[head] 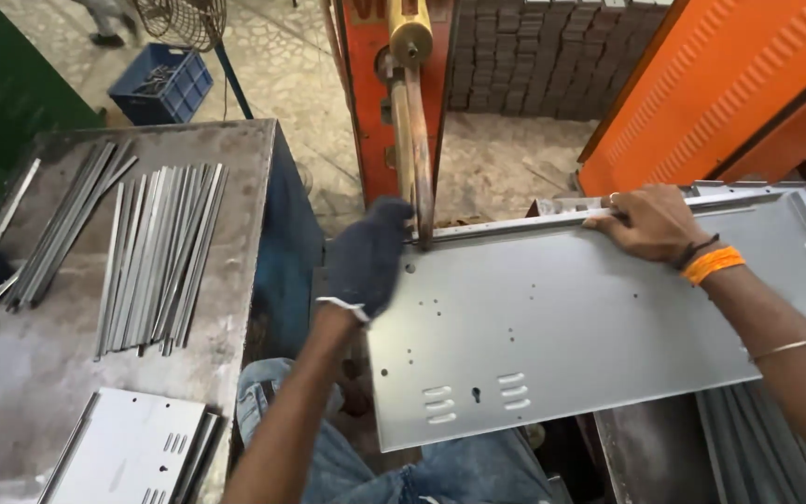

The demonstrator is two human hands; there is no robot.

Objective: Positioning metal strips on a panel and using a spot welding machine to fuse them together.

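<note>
A grey table (39, 392) stands at the left. On it lie a bundle of thin metal strips (156, 257) and, nearer the front edge, a small panel (128, 453) with slots. Behind the table, a blue crate (162, 84) sits on the floor beside a wire fan (182, 19). An orange cabinet (701, 84) stands at the right.

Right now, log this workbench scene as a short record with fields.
left hand: left hand, in a dark glove, grips the top edge of the grey sheet-metal panel beside the copper rod.
right hand: right hand, bare, presses a thin metal strip along the panel's top edge.
machine: copper rod comes down from an orange machine to the strip.
left table: loose metal strips on a steel table; a louvred panel at its near edge.
floor: blue crate.
</note>
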